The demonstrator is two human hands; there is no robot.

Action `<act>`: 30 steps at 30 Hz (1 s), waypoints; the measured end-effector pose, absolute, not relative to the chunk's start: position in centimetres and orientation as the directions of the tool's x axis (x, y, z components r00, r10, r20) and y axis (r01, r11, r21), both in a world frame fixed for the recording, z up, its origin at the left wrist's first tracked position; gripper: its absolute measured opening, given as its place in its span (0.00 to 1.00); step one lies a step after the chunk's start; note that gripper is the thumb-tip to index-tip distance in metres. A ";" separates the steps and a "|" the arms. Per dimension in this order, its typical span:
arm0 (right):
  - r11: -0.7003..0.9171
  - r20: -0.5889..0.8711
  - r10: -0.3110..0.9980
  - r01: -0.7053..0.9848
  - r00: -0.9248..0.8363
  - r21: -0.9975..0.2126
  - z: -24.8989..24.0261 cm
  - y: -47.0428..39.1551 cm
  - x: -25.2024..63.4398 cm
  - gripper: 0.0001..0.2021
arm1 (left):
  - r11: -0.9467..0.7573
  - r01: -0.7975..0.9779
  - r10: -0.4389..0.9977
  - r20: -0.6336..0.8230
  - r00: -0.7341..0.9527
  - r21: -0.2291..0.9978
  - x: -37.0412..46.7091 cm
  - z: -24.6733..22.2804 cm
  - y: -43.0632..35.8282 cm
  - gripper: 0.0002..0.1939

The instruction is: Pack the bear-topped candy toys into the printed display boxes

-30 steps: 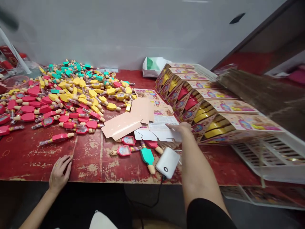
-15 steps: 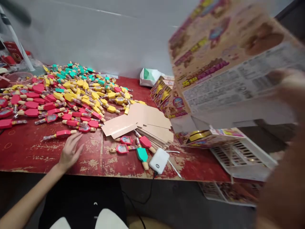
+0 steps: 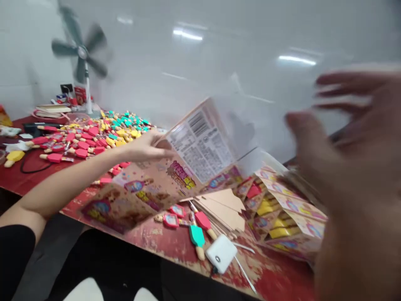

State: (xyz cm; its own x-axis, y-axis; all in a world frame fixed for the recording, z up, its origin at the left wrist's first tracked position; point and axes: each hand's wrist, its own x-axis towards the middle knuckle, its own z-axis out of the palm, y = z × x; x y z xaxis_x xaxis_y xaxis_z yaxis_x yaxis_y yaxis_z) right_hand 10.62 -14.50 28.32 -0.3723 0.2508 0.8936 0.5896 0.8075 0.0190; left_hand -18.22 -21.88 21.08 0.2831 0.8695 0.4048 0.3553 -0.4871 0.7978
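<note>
Head camera: beyond and to the left of the left fingers, a fan (image 3: 82, 52) is standing near a heap of red, yellow and teal toy pieces (image 3: 83, 145), many of them lying loose on the red table (image 3: 266, 276). The left hand (image 3: 148, 148) is gripping a printed carton (image 3: 156, 179) by its upper edge, fingers closed on it; the carton is slanting below and to the right of those fingers, its right-end flap sticking out, so it is looking unfinished. Below and right of the left fingers, beige card sheets (image 3: 224, 205) are lying by a white device (image 3: 221, 253). Farther right, below the right fingers, filled boxes (image 3: 300, 207) are showing yellow and red pieces inside. The right hand (image 3: 344, 138), blurred, is spreading its fingers wide and holding nothing
</note>
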 end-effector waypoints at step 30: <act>0.947 0.645 -0.184 0.043 -0.742 0.318 19.8 -21.8 -1.9 0.03 | -0.054 -0.146 0.961 0.091 0.262 0.988 -23.1 15.8 -27.8 0.29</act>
State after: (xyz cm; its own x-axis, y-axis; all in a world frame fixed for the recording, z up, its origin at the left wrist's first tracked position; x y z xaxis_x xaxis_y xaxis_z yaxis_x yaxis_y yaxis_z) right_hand -1.86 -21.80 19.77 -0.7417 -0.1835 0.6452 0.0427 0.9470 0.3184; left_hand -23.13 -27.78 15.84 0.2618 0.9608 0.0908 -0.1456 -0.0537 0.9879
